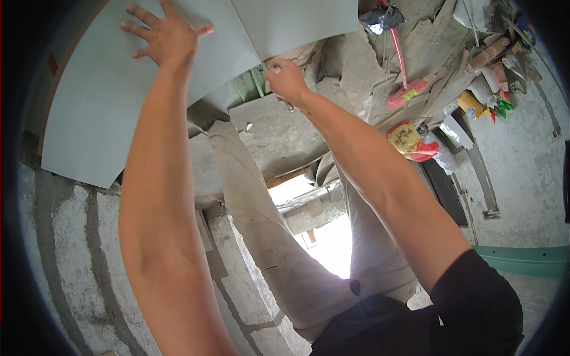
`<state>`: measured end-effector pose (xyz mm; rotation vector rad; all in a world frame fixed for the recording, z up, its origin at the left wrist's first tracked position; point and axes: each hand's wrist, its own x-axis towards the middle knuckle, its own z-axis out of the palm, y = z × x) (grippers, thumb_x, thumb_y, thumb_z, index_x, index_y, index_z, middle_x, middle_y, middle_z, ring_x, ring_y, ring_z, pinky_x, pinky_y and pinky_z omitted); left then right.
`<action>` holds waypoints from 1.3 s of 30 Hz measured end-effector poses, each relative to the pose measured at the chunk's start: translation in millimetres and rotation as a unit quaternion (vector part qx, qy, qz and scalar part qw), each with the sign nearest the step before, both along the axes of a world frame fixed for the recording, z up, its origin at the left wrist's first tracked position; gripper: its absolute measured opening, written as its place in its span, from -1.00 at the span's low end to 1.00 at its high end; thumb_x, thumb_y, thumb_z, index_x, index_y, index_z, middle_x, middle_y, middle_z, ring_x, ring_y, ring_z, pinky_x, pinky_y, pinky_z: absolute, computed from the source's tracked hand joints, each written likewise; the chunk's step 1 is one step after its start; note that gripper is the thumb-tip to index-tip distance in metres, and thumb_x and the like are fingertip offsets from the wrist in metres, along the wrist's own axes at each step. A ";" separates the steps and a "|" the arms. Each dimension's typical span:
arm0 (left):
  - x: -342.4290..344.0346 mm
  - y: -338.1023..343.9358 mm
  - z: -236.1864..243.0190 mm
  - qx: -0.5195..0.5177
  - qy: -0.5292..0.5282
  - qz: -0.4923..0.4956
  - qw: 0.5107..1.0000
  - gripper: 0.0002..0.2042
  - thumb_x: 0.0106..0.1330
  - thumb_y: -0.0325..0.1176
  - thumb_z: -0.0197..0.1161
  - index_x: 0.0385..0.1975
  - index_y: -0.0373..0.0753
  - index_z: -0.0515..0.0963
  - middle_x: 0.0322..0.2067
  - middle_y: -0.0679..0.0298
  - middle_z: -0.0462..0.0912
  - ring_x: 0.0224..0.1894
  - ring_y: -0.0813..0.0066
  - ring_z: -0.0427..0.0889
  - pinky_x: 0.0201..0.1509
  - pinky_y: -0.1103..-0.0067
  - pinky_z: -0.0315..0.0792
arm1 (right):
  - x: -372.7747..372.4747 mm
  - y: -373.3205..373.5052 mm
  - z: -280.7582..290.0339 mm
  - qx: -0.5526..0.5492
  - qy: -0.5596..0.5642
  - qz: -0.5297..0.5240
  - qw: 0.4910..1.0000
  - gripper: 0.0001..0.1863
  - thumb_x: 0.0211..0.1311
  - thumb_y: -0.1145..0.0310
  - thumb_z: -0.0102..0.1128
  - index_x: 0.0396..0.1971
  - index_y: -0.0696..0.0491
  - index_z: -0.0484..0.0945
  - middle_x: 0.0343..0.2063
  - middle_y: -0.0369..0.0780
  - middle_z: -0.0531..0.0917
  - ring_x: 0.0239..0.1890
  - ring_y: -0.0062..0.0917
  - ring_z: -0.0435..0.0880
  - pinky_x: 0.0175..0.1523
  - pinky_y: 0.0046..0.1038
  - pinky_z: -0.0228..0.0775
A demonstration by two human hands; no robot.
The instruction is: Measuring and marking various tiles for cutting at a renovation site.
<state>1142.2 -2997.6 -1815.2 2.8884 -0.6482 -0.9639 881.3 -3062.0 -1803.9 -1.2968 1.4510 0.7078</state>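
Left hand point(168, 35): lying flat with fingers spread wide, released, pressing on the face of a large pale grey tile point(101, 101) that is leaning against the block wall point(65, 237); the tile's lower corner is sitting near the wall's top left edge, and its upper edge is running out of view. Right hand point(285, 78): fingers curled and pinching at the lower corner of a second pale tile point(297, 24), which is overlapping the first along its right edge; whether a small tool is sitting in that grip is hard to make out. Both forearms are reaching up from the lower edge, the right one ending in a black sleeve point(475, 302). Grey trouser legs point(261, 237) are stretching between the arms, partly covering the floor below. A bright opening point(323, 237) is washing out detail behind the legs. Containers: a yellow and red sack point(408, 139) is lying by the rubble at right, its contents not showing; a dark bag point(383, 18) is hanging near the top edge, shape unclear. A red-handled broom point(407, 89) with a pink head is resting on the debris. Small yellow, green and red packets point(487, 107) are piling at the far right edge, too small to read. A green band point(528, 258) is running along the base of the right-hand wall.
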 end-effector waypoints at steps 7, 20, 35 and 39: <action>3.1 -9.9 -13.3 0.010 -0.016 -0.009 1.000 0.45 -0.10 0.10 0.82 0.73 0.33 -0.22 0.70 -0.22 -0.47 0.66 -0.64 -0.43 0.30 -0.66 0.15 | -90.6 36.0 54.3 -0.001 -0.032 0.188 0.982 -0.58 0.46 0.21 0.37 0.19 0.10 0.61 -0.33 0.00 0.79 -0.41 -0.09 0.80 -0.22 -0.13 0.62; -7.7 -31.4 -8.9 -0.002 -0.013 0.018 1.000 0.54 -0.20 0.01 0.86 0.75 0.29 -0.26 0.72 -0.09 -0.52 0.70 -0.46 -0.49 0.33 -0.68 0.12 | -44.4 -284.6 -51.9 -0.545 -0.158 0.086 0.819 -0.59 0.50 0.06 0.39 -0.32 0.15 0.63 -0.48 -0.09 0.65 -0.44 -0.16 0.66 -0.27 -0.15 0.45; 7.8 -60.8 0.9 0.026 0.027 0.036 0.999 0.56 -0.22 -0.09 0.88 0.75 0.24 -0.29 0.71 -0.07 -0.60 0.70 -0.47 -0.50 0.37 -0.64 0.13 | 31.3 -303.6 -112.2 -0.502 -0.176 0.014 0.847 -0.28 0.49 -0.38 0.19 -0.31 0.10 0.73 -0.52 0.05 0.65 -0.44 -0.02 0.67 -0.26 -0.08 0.46; 6.5 -34.1 11.4 0.035 0.024 0.030 0.999 0.56 -0.23 -0.07 0.87 0.75 0.22 -0.26 0.71 -0.09 -0.58 0.69 -0.50 -0.46 0.36 -0.65 0.13 | 27.2 -288.4 -110.4 -0.439 -0.121 0.045 0.889 -0.25 0.50 -0.39 0.16 -0.36 0.13 0.70 -0.51 0.08 0.65 -0.41 0.06 0.66 -0.26 -0.07 0.47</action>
